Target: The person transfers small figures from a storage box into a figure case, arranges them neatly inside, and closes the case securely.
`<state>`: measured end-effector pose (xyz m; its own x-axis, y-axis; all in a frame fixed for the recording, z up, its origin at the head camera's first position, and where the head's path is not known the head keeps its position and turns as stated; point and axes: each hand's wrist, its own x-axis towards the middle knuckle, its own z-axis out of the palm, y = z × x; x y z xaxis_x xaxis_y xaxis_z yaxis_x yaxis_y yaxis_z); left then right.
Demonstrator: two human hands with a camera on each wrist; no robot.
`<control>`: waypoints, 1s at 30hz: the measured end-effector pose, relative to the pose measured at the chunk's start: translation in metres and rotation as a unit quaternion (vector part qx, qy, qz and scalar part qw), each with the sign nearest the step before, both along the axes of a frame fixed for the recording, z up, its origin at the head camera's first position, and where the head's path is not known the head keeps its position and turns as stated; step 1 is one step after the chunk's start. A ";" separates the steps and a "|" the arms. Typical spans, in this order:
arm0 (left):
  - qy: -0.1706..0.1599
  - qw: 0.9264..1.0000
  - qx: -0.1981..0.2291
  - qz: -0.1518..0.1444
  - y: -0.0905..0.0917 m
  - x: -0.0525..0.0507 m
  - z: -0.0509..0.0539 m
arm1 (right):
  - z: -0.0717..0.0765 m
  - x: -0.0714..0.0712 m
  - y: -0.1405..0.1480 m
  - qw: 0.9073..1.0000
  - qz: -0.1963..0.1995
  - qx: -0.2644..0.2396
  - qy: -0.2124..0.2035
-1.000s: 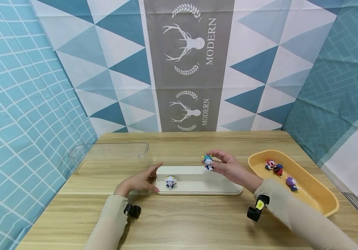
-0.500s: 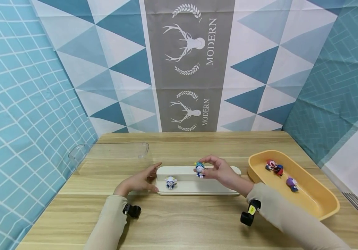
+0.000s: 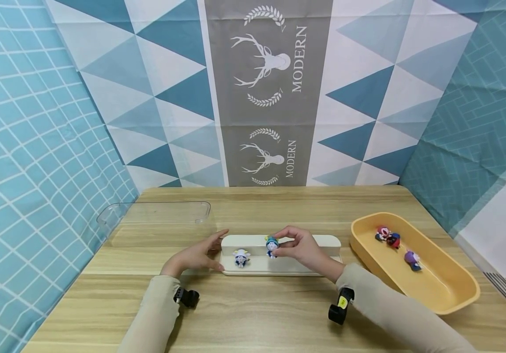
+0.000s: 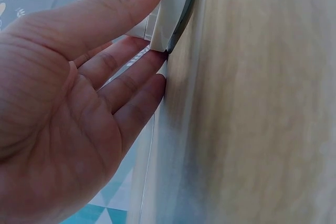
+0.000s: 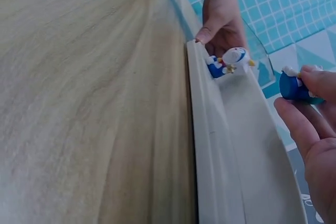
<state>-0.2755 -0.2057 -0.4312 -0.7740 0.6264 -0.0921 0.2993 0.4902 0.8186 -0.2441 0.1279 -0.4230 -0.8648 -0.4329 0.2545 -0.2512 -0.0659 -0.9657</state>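
On my head feed, just below the middle of the frame, the person's right hand (image 3: 299, 247) pinches a small blue-and-white plastic figurine in a teal hat (image 3: 272, 246) between thumb and fingers. It stands roughly upright, in front of the raised back ledge of a long cream-white plastic stand (image 3: 246, 240). From the right wrist I see its blue base, with patterned wall behind; it looks apart from the stand.

I have the left hand (image 3: 196, 252) at the stand's left end, spread fairly wide and gripping that end: thumb on the front corner, fingers towards the back. The left wrist view shows me the fingertips against the edge. Just beside this hand, on the lower step, sits a blue-and-white figurine in a white hat (image 3: 241, 258).

At the right of the frame I see an orange-yellow plastic tray (image 3: 447, 274). In it, a red-headed figurine (image 3: 383, 232) touches a red-and-black figurine (image 3: 393, 240), and a purple-topped figurine (image 3: 412, 260) lies a little apart. Left of centre I make out a clear plastic cover (image 3: 160, 213) on the pale wood-grain bench (image 3: 253, 314).
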 end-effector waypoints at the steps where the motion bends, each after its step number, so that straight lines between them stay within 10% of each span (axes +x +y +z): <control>1: 0.000 1.000 -0.001 0.001 0.000 0.000 0.000 | -0.001 0.000 -0.001 1.000 -0.001 0.003 0.015; 16: -0.007 1.000 -0.001 0.004 -0.001 -0.001 -0.001 | -0.021 0.002 -0.018 0.978 -0.043 0.078 0.188; 30: -0.006 1.000 -0.003 0.006 0.001 -0.001 -0.001 | -0.019 0.001 -0.024 0.895 -0.001 0.184 0.406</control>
